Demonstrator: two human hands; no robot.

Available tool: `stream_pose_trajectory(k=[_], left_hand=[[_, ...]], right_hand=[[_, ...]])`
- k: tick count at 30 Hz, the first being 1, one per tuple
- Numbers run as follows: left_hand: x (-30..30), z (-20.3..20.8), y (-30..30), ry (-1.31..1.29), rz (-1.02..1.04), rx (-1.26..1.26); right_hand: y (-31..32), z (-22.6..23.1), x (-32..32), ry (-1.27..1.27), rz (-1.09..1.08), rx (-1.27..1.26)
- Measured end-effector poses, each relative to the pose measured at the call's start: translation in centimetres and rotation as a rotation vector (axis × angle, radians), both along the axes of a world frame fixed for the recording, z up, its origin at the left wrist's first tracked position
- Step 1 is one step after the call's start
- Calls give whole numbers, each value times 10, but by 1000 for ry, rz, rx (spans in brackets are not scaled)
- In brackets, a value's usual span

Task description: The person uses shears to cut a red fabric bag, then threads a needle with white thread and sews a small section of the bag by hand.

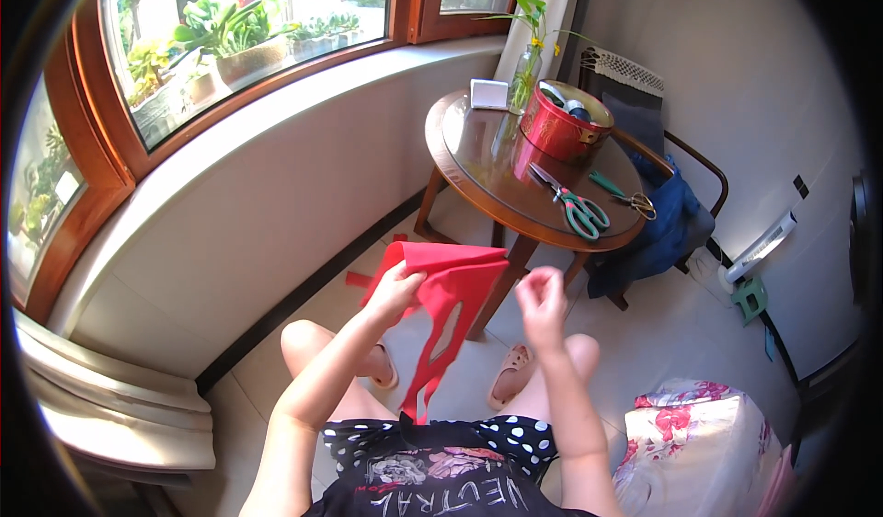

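Note:
My left hand grips a piece of red cloth by its upper left part, fingers closed on the folded edge. The cloth hangs over my lap, with a long cut-out opening and narrow strips dangling down from it. To the right of the cloth and apart from it, my right hand is raised with its fingers drawn together in a pinch. Anything between those fingertips is too small to make out. On the round table beyond lie large green-handled scissors, a small green tool and small gold-handled scissors.
The round wooden table carries a red tin with items inside, a glass vase with a plant and a small white box. Behind it stands a chair with blue clothing. A flower-patterned covered seat is at right.

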State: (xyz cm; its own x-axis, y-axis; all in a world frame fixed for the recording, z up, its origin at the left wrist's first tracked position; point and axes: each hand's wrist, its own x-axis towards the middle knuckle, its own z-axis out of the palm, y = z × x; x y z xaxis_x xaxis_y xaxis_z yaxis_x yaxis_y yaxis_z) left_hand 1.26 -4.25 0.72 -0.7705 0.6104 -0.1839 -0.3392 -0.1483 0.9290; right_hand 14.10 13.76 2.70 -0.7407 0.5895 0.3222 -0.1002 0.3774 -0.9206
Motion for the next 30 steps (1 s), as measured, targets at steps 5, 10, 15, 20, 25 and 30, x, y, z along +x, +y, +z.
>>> stream_pose_trajectory(k=[5,10,15,20,25,30], left_hand=[[7,-5,21,-139,190,132],[17,8,23,6,264,104],[-11,25,-12,901,296,-528],[-22,87,-24,962,-338,-591],[-14,91,-32,176,-503,-32],[-1,44,-23,110,-349,29]], right_hand=[[-82,-49,34,-214,154,426],[-68,-68,9,-188,22,311],[-15,7,3,-14,54,869],[18,82,-25,-66,182,1101],[23,97,-52,-52,349,798],[21,54,-54,-272,431,512]])
